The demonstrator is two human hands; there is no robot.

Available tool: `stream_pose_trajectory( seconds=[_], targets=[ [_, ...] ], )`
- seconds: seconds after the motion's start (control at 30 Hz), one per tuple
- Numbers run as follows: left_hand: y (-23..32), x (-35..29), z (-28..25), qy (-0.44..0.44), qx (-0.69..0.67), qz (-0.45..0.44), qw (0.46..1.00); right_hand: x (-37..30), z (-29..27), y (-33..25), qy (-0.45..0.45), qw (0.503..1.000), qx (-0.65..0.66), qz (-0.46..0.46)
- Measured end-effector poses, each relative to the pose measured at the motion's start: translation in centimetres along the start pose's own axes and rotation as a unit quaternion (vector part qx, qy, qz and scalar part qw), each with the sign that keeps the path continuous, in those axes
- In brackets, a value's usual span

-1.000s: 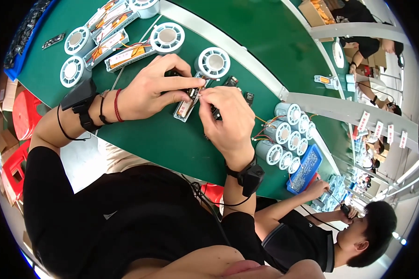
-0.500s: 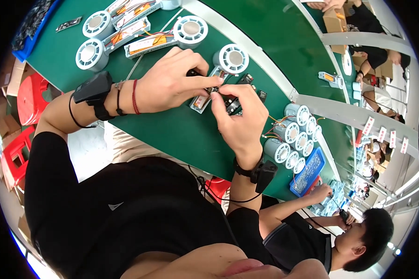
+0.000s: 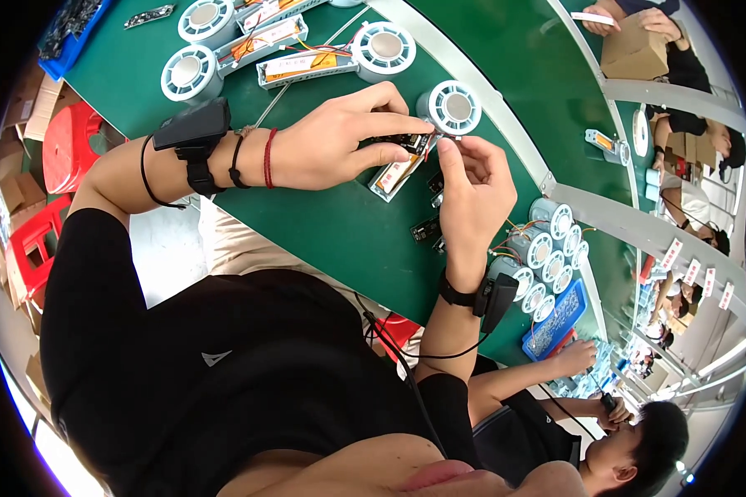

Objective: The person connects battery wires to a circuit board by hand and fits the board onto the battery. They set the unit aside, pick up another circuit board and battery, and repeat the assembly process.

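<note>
My left hand point(image 3: 336, 137) is closed on a narrow black circuit board point(image 3: 413, 142), gripped between thumb and fingers. At the board's right end, my right hand point(image 3: 477, 190) is pinched closed; what its fingertips hold is too small and hidden to make out. Beneath the hands lies a light-blue housing with a round slotted end point(image 3: 456, 110) and a narrow tray point(image 3: 394, 178) containing a white-and-orange battery pack. Thin wires run near the fingertips. More dark circuit boards point(image 3: 427, 229) lie beside my right hand, partly covered by it.
Similar housings point(image 3: 307, 66) with batteries and wires lie at the far left. Several round light-blue units point(image 3: 539, 248) stand at right beside a blue tray of small parts point(image 3: 555, 319). A co-worker point(image 3: 547, 422) sits at right. A metal rail point(image 3: 506, 141) crosses behind the work.
My hands have drawn slightly apart, showing more of the circuit board in my left hand. My right hand's fingers have turned upward. The whole view has shifted a little.
</note>
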State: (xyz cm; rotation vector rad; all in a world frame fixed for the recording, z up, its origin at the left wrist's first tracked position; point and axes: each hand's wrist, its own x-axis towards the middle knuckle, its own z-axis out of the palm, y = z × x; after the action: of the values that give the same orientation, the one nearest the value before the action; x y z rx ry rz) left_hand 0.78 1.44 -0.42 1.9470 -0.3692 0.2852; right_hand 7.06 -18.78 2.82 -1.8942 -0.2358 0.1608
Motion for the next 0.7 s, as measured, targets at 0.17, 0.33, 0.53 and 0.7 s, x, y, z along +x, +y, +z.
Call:
stream_pose_trajectory(
  seconds=[0.17,0.33,0.53,0.7],
  targets=[
    [0.0,0.2,-0.1,-0.018,-0.006,0.006,1.000,-0.1,1.0,0.5,0.040,0.997,-0.047,-0.055],
    [0.1,0.1,-0.2,-0.032,0.017,0.005,0.999,0.2,1.1,0.4,0.060,0.991,-0.073,-0.091],
    [-0.1,0.5,-0.4,-0.025,0.043,0.020,0.999,0.3,0.8,1.1,0.037,0.963,-0.109,-0.244],
    [-0.3,0.9,-0.7,-0.038,0.030,0.006,0.999,0.5,0.8,0.8,-0.005,0.938,-0.165,-0.304]
  ],
)
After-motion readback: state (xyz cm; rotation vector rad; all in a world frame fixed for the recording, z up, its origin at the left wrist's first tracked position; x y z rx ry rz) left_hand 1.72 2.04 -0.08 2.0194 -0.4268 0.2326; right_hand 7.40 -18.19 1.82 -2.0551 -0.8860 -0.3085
